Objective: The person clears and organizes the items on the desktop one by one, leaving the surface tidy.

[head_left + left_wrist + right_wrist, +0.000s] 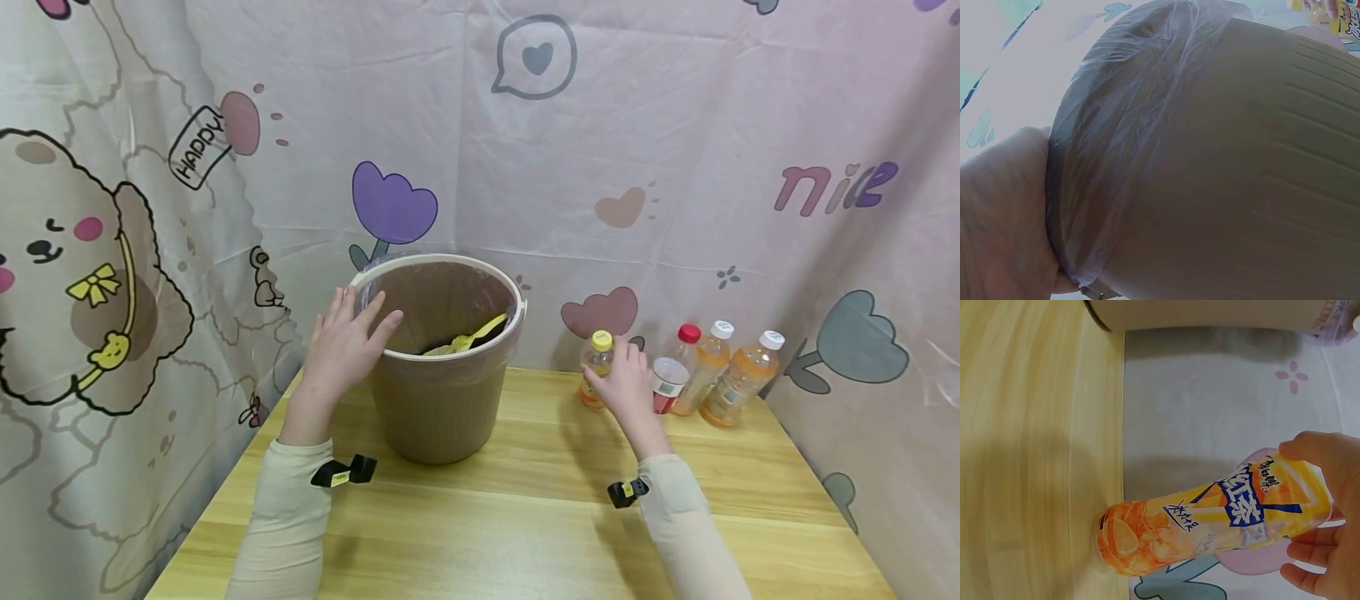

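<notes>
On the left, a brown trash can [438,412] with a pale rim stands on the table, lined with a clear plastic bag [1129,125]. My left hand [345,346] rests at the left side of its rim, fingers spread and mostly straight. Inside the can lie a yellow utensil-like piece [487,329] and dark and yellow rubbish. To the right of the can, my right hand [628,379] grips the upper part of an iced tea bottle [1235,512] with a yellow cap and orange label, thumb on one side and fingers on the other. The bottle's base is close to the tabletop.
Right of the right hand stand a white-and-red paper cup [669,379], a bottle with a red cap [688,335] and two orange-labelled bottles with white caps [750,367]. A patterned curtain [675,125] hangs behind the wooden table [480,533].
</notes>
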A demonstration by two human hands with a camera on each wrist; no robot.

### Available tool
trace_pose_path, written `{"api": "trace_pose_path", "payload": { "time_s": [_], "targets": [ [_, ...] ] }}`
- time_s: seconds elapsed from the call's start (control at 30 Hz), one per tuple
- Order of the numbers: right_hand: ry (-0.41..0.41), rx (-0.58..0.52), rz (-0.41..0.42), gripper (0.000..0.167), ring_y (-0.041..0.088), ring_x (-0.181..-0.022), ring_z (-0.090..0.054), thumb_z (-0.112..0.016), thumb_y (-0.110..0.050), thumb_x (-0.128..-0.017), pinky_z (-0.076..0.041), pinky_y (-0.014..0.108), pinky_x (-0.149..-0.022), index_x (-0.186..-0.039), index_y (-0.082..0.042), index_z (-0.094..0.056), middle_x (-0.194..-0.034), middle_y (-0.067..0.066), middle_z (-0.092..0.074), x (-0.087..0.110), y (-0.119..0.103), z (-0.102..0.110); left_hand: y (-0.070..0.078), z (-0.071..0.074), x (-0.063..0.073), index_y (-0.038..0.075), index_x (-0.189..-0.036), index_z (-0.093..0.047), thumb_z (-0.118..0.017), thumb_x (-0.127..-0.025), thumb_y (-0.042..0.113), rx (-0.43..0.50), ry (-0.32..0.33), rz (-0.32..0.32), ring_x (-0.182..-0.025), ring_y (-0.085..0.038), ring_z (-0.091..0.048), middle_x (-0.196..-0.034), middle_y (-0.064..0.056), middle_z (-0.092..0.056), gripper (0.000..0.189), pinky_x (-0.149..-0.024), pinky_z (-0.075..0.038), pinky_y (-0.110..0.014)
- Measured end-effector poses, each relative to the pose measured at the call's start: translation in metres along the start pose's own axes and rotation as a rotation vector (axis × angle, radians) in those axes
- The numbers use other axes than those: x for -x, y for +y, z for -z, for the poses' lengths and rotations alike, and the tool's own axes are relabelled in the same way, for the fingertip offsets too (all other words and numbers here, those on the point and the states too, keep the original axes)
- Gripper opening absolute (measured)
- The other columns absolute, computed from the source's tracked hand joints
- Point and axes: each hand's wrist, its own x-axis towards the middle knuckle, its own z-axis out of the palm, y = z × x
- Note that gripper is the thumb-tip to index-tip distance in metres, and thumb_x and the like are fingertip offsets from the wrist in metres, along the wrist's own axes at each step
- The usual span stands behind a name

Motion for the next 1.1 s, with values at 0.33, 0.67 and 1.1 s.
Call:
{"api": "trace_pose_path", "payload": {
  "time_s": [0.33,0.67,1.1],
  "targets": [
    [-0.005,-0.009,0.036,0.077,0.043,-0.108,-0.050,-0.076,-0.043,-0.080,-0.044,0.059,-0.083,-0.135,0.000,-0.042,-0.116,0.024,-0.052,0.006,-0.013,0.006,-0.001,-0.001,0.000,0.018,-0.154,-0.029,-0.019,-0.095,0.073,0.002,0.010,-0.008,-0.152,-0.040,0.002,-0.162,-0.025,-0.007,0.082,-0.117,-0.002,-0.069],
    [0.063,-0.034,0.106,0.075,0.041,-0.104,-0.051,-0.079,-0.039,-0.077,-0.043,0.056,-0.080,-0.133,-0.002,-0.045,-0.115,0.024,-0.054,0.010,-0.029,0.017,-0.002,-0.001,0.000,0.017,-0.154,-0.030,-0.019,-0.094,0.073,0.007,0.009,-0.003,-0.152,-0.040,0.003,-0.163,-0.025,-0.006,0.083,-0.117,-0.001,-0.069],
    [0.189,-0.057,0.232,0.075,0.040,-0.104,-0.053,-0.083,-0.035,-0.073,-0.046,0.056,-0.082,-0.131,-0.003,-0.048,-0.113,0.021,-0.056,0.012,-0.051,0.035,-0.002,-0.001,-0.001,0.019,-0.154,-0.029,-0.018,-0.094,0.073,-0.002,0.014,-0.007,-0.152,-0.041,0.001,-0.163,-0.024,-0.007,0.082,-0.117,-0.002,-0.069]
  ]
}}
